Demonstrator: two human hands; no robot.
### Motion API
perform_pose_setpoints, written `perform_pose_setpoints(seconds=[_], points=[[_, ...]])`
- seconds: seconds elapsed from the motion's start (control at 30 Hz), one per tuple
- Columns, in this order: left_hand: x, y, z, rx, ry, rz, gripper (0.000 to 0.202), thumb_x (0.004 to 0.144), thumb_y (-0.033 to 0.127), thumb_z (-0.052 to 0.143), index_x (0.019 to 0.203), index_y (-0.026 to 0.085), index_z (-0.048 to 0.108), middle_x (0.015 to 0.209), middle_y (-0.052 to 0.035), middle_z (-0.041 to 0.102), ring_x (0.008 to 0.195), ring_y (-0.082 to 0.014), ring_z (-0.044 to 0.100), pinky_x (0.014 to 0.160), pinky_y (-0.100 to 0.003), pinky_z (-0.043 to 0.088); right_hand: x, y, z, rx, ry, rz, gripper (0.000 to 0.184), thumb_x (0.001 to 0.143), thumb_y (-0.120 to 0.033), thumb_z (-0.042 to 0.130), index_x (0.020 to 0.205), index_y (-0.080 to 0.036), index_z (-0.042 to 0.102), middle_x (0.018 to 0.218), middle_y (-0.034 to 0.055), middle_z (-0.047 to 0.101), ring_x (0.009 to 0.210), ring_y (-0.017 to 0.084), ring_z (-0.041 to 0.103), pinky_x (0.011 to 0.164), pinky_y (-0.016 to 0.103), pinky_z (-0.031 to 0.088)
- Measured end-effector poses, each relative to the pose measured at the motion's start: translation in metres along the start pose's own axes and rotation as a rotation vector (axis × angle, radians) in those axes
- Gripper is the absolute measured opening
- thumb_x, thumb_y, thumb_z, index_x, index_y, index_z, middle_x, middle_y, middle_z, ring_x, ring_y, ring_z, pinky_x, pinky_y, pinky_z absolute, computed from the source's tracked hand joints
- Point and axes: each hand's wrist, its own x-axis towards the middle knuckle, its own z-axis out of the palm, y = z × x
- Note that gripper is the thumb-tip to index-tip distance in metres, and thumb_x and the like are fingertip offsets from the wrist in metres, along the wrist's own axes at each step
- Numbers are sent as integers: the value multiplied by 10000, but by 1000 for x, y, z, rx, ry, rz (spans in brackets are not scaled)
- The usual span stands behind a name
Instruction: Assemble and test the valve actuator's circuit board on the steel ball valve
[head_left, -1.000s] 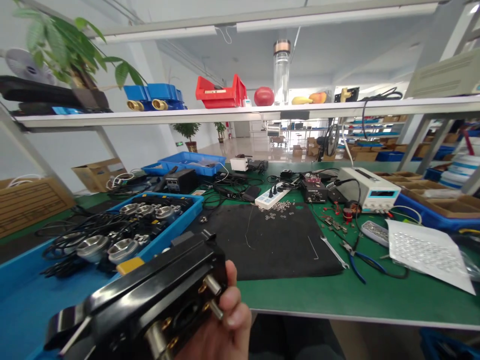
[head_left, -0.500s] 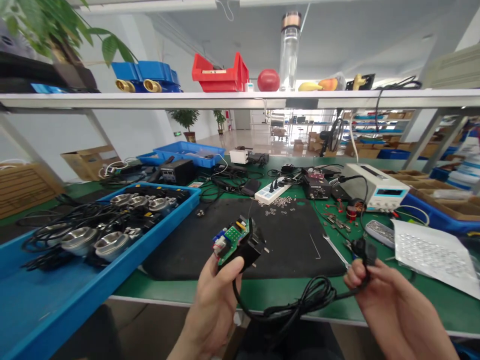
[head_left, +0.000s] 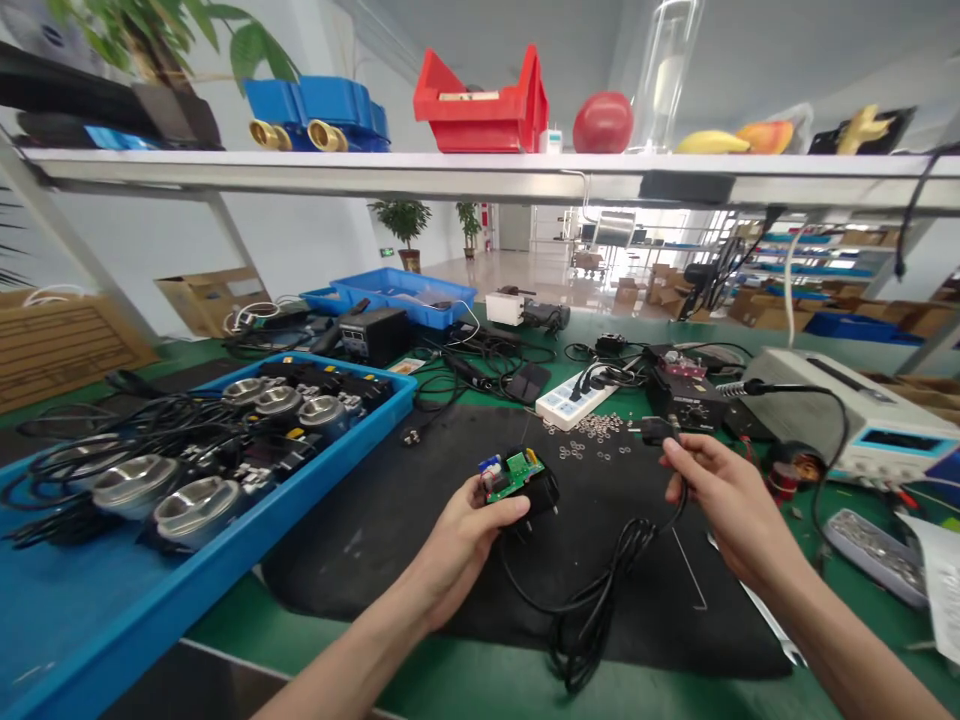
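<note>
My left hand [head_left: 469,530] grips a small black unit with a green circuit board [head_left: 516,478] on top, held over the black mat [head_left: 450,520]. A black cable [head_left: 592,600] runs from the unit, loops in a bundle on the mat and rises to my right hand [head_left: 712,495]. That hand pinches the cable's black plug [head_left: 654,430] above the mat's right part, near a scatter of small metal washers [head_left: 589,432].
A blue tray [head_left: 330,460] at the left holds several steel-bowled units and tangled cables. A white power strip [head_left: 576,398], a black control box [head_left: 686,405], a white bench power supply [head_left: 862,420] and hand tools lie beyond. A shelf [head_left: 480,170] overhangs the bench.
Both hands have moved forward from the bench edge out over the mat, carrying the unit and the plug. One second ago only a large black unit was held close to the camera.
</note>
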Motion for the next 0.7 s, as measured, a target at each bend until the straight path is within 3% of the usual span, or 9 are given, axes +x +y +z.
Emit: perform_pose_setpoints(seconds=[0.13,0.23,0.4,0.53,0.7], points=[[30,-3,-5,-16,-20,-65,449,872,302,811,1276,154,685,1329,-147,685,1305,-352,605,1179,-506,413,39,4,24,-133,-38,-61,369,927,-515,716,1072,-176,701,617,-41,588,508,137,510,570,289,355],[48,-9,-7,-18,-8,-79,450,856,326,828,1253,162,693,1324,-148,686,1259,-351,636,1134,-506,464,72,9,42,-193,-33,-91,411,856,-555,756,1012,-177,716,663,-14,634,503,141,501,535,284,356],[61,-17,-16,45,192,29,650,739,318,949,1300,185,649,1362,-110,667,1293,-315,610,1149,-426,443,107,16,64,-212,-8,-113,457,812,-562,783,1046,-185,677,716,-2,656,473,127,476,458,258,347],[59,-11,-30,72,390,70,680,756,373,940,1333,199,625,1367,-93,662,1290,-300,604,1108,-402,470,103,10,73,-167,-26,-124,467,831,-544,789,1099,-203,618,684,-44,622,390,98,435,382,239,324],[45,2,-48,22,461,8,504,872,461,807,1227,119,704,1300,-158,685,1132,-291,671,933,-385,581,67,-27,73,-58,-93,-177,390,872,-492,800,1096,-254,586,668,-78,629,337,84,482,351,214,360]])
